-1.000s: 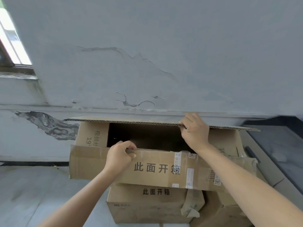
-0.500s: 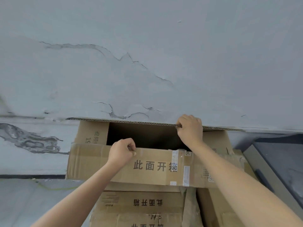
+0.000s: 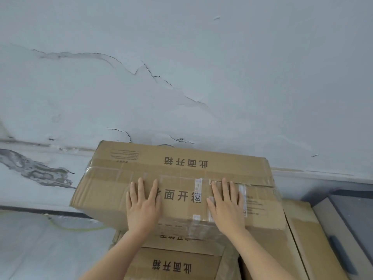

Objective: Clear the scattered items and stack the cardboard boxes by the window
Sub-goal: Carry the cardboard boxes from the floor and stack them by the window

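Top box: large brown corrugated cardboard box (image 3: 181, 168), black printed characters on both top flaps. It sits on the stack and its far edge is close against the wall. Flaps lie down and meet along a taped centre seam (image 3: 113, 171). The long axis runs left to right, parallel to the wall.

Left hand (image 3: 143, 207): flat on the near flap, left of centre, fingers straight and slightly spread. It presses and grips nothing.

Right hand (image 3: 226, 205): flat on the same flap, right of centre, fingers straight. It also holds nothing. A white label strip (image 3: 198, 188) lies between the hands.

Key relation: the seam lies just beyond both sets of fingertips, away from the person. Both hands are about equally near it. Any push or slide would probably go forward, across the short axis.

Below: a second brown cardboard box (image 3: 177, 265) with matching print carries the top one. A third plain cardboard box (image 3: 298, 229) stands just to the right.

Surroundings: pale blue-grey plastered wall (image 3: 201, 77), cracked and peeling. Grey cabinet (image 3: 351, 219) at far right. Pale floor (image 3: 40, 249) at left. No window in view.

Judgement: flaps are being pressed shut and stacking is well advanced.
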`<state>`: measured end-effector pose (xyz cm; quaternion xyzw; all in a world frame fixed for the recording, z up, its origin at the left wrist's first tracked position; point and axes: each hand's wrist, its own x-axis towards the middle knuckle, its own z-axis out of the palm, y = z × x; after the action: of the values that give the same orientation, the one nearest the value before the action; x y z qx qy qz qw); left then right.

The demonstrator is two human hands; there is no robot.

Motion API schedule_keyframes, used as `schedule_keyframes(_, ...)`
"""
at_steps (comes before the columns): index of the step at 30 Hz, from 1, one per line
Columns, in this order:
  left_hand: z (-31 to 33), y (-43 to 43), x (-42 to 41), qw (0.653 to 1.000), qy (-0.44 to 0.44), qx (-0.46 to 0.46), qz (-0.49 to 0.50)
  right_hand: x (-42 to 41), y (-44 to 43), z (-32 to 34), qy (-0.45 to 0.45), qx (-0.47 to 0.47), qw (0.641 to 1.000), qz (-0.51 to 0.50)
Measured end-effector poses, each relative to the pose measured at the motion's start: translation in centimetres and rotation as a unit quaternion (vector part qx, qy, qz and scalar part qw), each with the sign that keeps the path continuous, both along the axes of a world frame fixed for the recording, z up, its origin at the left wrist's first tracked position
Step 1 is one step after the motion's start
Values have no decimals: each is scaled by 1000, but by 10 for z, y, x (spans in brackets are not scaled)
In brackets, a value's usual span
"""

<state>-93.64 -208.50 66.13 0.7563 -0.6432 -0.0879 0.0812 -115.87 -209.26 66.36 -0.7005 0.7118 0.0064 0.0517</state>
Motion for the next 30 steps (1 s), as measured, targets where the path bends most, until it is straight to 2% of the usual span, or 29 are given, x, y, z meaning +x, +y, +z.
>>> schedule_keyframes(3, 4, -13, 7, 999, 16, 44, -10, 1, -13, 0, -12, -9, 1000, 2)
schedule_keyframes(11, 27, -48, 14, 978, -48, 178, -96, -8, -50, 13, -47, 46, 998, 21)
schedule_keyframes(13, 29, -56, 14, 975, -82, 176, -110, -16, -61, 16, -48, 62, 997, 25)
schedule_keyframes(17, 24, -65, 4, 984, -95, 116, -95, -23, -74, 14, -44, 69, 996, 33)
schedule_keyframes(23, 18, -61, 0, 989, -85, 96, -76, -22, -67, 5, -17, -30, 999, 14)
schedule_keyframes(30, 22, -61, -9, 988, -109, 90, -61, -24, -68, 4, -15, -58, 998, 16)
